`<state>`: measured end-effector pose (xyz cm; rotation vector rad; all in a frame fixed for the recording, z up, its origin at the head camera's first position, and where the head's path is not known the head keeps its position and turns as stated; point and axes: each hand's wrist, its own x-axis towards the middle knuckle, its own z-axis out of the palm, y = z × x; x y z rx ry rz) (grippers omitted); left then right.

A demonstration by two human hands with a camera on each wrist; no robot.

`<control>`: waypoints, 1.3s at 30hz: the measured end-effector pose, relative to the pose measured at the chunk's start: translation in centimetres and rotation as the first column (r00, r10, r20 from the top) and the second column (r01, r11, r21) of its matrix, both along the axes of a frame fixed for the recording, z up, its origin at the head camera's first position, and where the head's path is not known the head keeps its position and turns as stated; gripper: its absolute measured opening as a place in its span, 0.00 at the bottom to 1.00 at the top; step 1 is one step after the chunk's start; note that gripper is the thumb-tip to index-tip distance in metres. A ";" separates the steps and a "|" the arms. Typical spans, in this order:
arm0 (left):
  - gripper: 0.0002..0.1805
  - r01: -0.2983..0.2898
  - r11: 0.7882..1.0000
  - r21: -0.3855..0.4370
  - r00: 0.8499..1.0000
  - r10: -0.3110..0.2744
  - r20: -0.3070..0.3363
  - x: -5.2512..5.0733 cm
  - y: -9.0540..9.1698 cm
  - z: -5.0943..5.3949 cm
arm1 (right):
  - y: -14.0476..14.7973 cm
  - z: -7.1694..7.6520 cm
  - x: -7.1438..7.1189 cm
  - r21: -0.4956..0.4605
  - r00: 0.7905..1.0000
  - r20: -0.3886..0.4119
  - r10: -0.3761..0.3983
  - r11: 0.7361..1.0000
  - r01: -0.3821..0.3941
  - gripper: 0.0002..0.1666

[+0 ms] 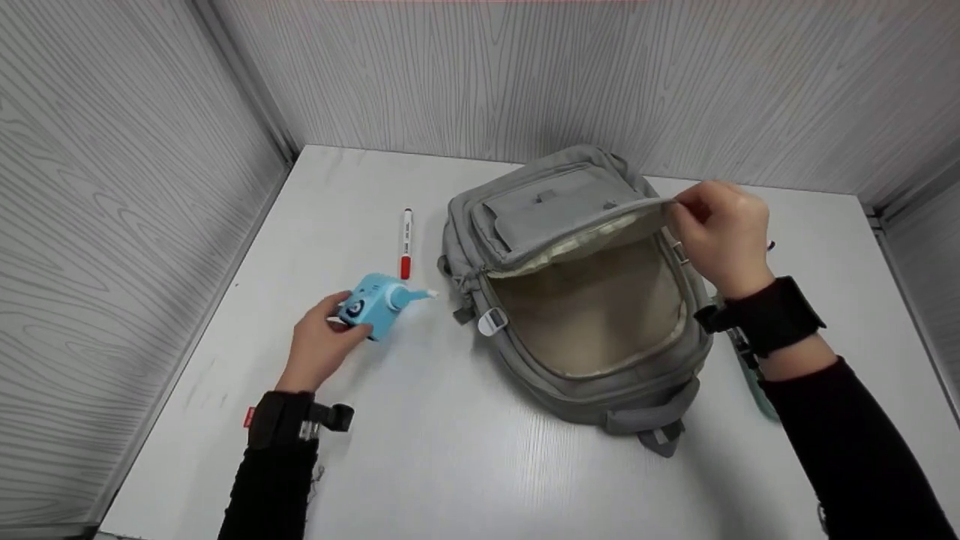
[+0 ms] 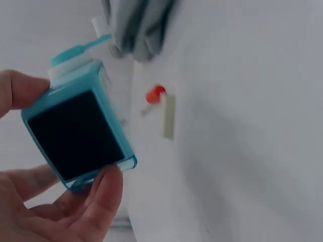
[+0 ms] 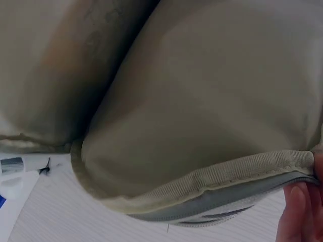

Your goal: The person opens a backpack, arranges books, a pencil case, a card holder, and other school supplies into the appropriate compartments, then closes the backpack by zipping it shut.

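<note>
In the head view my left hand (image 1: 319,341) holds a small light-blue boxy bottle (image 1: 379,300) with a white collar and a thin spout, off the table's left side. The left wrist view shows the bottle (image 2: 75,131) pinched between thumb and fingers, with a dark square panel facing the camera. My right hand (image 1: 724,232) grips the edge of the front flap of a grey backpack (image 1: 547,202) and lifts it. The main compartment gapes, showing its beige lining (image 1: 600,307). In the right wrist view fingers (image 3: 298,206) hold the zippered edge (image 3: 217,201).
A white marker with a red cap (image 1: 406,244) lies on the white table (image 1: 450,465) left of the backpack. Partly hidden under my right arm is a green object (image 1: 763,394). Grey wood-grain panels (image 1: 465,75) stand behind and beside the table.
</note>
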<state>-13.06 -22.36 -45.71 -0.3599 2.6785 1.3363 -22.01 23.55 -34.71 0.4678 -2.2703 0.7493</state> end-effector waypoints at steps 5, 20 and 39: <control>0.36 0.245 0.964 0.106 0.969 -0.243 -0.034 1.9 5.8 2.1 | -0.5 0.3 -0.2 -0.084 0.999 0.028 -0.023 0.996 0.025 0.05; 0.28 0.237 0.970 0.051 0.956 -0.223 -0.188 -3.4 22.8 0.6 | 0.0 -1.1 0.6 -0.122 0.998 0.064 0.024 0.992 -0.016 0.03; 0.35 -0.087 0.903 0.421 0.960 0.189 -0.208 -8.6 28.2 -1.0 | 0.6 -1.4 1.6 -0.145 0.995 0.075 0.059 0.988 -0.048 0.03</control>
